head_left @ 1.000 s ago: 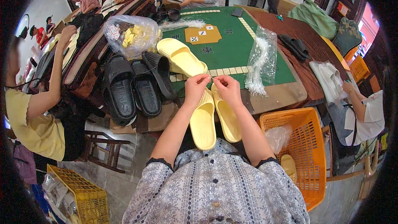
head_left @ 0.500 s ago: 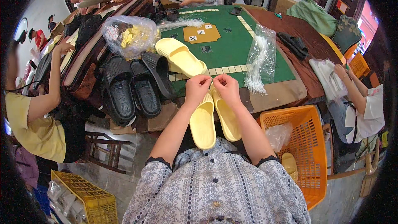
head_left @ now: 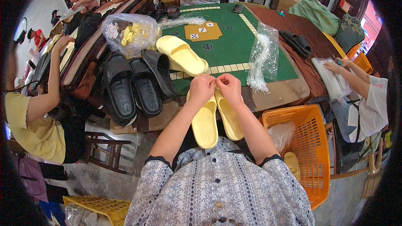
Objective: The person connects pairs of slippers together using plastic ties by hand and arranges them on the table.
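My left hand [head_left: 202, 87] and my right hand [head_left: 228, 86] meet fingertip to fingertip over the toe ends of two pale yellow slide sandals. Both are closed in a pinch; whatever lies between the fingers is too small to make out. The left slide [head_left: 205, 127] and the right slide [head_left: 230, 119] lie side by side below my hands, their heels toward me and their toe ends partly covered. Just beyond my fingers, another yellow slide [head_left: 181, 53] rests on the green mat. A clear bag of thin white plastic strings [head_left: 262, 60] lies to the right of my hands.
Black slides [head_left: 121, 94] and a clear bag with yellow pieces [head_left: 133, 35] crowd the left. An orange basket [head_left: 316, 142] holding a yellow slide [head_left: 292, 163] stands at my right. White tiles line the green mat [head_left: 234, 54]. Other people work around the table.
My hands stay over the slides, with fingers slightly shifted and pressed closer. Across the table, a person has raised a slipper. The person at right has moved their hands over the white bags.
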The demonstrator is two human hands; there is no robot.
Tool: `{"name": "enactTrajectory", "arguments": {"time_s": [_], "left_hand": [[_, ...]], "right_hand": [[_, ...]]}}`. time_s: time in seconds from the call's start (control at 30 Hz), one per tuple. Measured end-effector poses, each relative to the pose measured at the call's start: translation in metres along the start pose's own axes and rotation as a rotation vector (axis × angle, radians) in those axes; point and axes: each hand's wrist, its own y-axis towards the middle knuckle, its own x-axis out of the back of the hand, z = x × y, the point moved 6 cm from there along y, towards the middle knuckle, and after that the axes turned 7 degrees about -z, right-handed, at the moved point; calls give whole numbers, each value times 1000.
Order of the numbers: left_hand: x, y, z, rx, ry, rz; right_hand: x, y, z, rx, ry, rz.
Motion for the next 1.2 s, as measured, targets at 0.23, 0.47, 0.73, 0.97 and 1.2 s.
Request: {"name": "enactTrajectory", "arguments": {"time_s": [0.23,0.47,0.73,0.97,1.2], "left_hand": [[6,-3,8,147,-73,27],[20,-2,-1,149,-143,-62],[61,-30,-67,45,280,-8],[43,-72,-83,73,505,177],[21,-70,-46,131,441,84]], "right_hand": [[-4,0,2,0,-48,-59],[8,-2,5,-21,32,-79],[13,6,-20,-200,286,-105],[28,2,-24,-337,666,-240],[19,-18,3,-319,741,-278]]}}
